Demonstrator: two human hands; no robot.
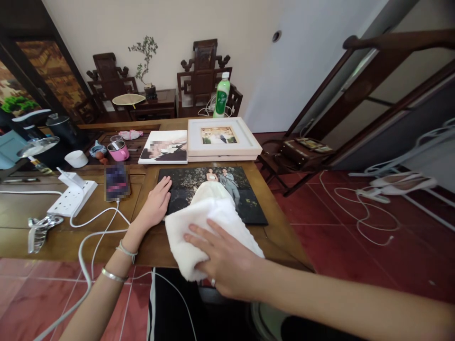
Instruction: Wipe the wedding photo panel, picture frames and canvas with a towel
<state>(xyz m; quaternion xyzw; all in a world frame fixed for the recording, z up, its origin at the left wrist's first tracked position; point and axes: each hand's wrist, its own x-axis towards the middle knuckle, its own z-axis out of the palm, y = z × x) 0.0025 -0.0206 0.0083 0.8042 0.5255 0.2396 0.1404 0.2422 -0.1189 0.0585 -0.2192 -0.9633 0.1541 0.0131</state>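
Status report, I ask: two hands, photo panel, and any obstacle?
Left hand at left edge of dark photo panel. Right hand on white cloth, fingers spread. Panel flat on table. In the way: cloth, hiding part of panel.

White cloth (216, 222) mid-frame hides a chunk of the photo panel (250, 189), and the phone (117, 182) left of center's pixel mush.

A fluffy, matt pile is shown by the towel (227, 210); a smooth sheen is carried by the panel (250, 201). Varnished wood is seen in the table (151, 251), pale matt wood in the far frame (223, 157). Smooth plastic is seen in the power strip (73, 201) at left, polished metal in the near bangle (113, 275), glossy tile on the floor (313, 241).
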